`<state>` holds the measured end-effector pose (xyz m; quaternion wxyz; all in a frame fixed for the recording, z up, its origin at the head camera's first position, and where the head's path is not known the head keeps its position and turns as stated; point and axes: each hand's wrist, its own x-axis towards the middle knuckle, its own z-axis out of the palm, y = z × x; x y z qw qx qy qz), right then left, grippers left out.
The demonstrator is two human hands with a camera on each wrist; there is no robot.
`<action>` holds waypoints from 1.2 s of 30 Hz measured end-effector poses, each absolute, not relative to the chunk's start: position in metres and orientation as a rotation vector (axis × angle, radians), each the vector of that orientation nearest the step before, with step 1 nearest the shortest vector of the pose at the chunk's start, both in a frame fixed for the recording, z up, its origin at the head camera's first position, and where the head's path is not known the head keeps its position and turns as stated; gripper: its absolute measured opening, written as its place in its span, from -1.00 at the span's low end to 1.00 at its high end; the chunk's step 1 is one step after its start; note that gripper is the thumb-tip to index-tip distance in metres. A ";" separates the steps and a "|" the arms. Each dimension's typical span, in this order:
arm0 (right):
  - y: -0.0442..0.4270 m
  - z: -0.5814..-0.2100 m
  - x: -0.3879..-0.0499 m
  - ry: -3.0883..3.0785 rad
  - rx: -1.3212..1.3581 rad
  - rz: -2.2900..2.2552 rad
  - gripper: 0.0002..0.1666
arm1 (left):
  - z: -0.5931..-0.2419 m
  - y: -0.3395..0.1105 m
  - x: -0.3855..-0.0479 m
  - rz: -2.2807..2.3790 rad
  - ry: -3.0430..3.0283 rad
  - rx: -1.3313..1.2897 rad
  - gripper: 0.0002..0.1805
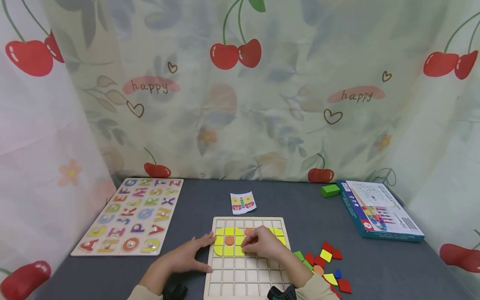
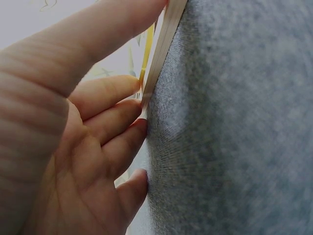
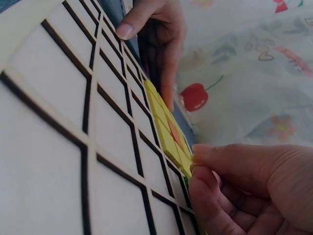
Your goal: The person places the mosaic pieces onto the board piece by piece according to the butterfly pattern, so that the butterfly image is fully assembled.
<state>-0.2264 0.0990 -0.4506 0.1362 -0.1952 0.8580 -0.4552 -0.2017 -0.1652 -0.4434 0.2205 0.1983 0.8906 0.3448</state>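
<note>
Your L hand point(image 1: 189, 254) sits at the left edge of the wooden board point(image 1: 240, 276), grip wide, thumb apart from fingers, touching that side. Your R hand point(image 1: 264, 243) is over the board's far half, grip narrow: thumb + index tips together, right by the yellow tiles point(image 1: 229, 251). Can't tell if there's a pc btwn them.

Board's flat on the desk point(image 1: 202, 200), mid-scene at the near side. Yellow tiles fill cells toward its far end, w/ orange discs point(image 1: 229, 241) among them; some cells are hidden by your R hand. Near rows you can see are bare grid.

Loose pcs point(image 1: 320, 261) (red, yellow, green, orange, blue) lie in a pile just right of the board. Picture card point(image 1: 243, 203) is just beyond its far edge. Letter board point(image 1: 126, 230) is far left; box point(image 1: 388, 212) far right, w/ a green block point(image 1: 330, 191) by its left corner.
</note>
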 end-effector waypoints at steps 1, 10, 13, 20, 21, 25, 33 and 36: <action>0.101 -0.450 -0.226 2.463 -0.553 -1.337 -0.91 | -0.443 -0.165 -0.201 0.954 2.462 0.548 -0.01; 0.131 -0.436 -0.222 2.347 -0.488 -1.447 -0.79 | -0.445 -0.165 -0.202 0.968 2.452 0.568 -0.02; 0.146 -0.433 -0.221 2.337 -0.482 -1.454 -0.76 | -0.445 -0.165 -0.202 0.966 2.456 0.570 -0.02; 0.183 -0.435 -0.220 2.313 -0.405 -1.451 -0.69 | -0.444 -0.165 -0.201 0.960 2.456 0.558 -0.02; 0.188 -0.436 -0.219 2.311 -0.396 -1.447 -0.68 | -0.444 -0.165 -0.201 0.960 2.456 0.561 -0.02; 0.204 -0.439 -0.217 2.313 -0.367 -1.431 -0.66 | -0.444 -0.165 -0.202 0.958 2.459 0.568 -0.02; 0.229 -0.439 -0.208 2.321 -0.282 -1.395 -0.60 | -0.445 -0.164 -0.203 0.957 2.455 0.568 -0.02; 0.238 -0.441 -0.205 2.331 -0.267 -1.366 -0.57 | -0.445 -0.164 -0.203 0.960 2.453 0.562 -0.01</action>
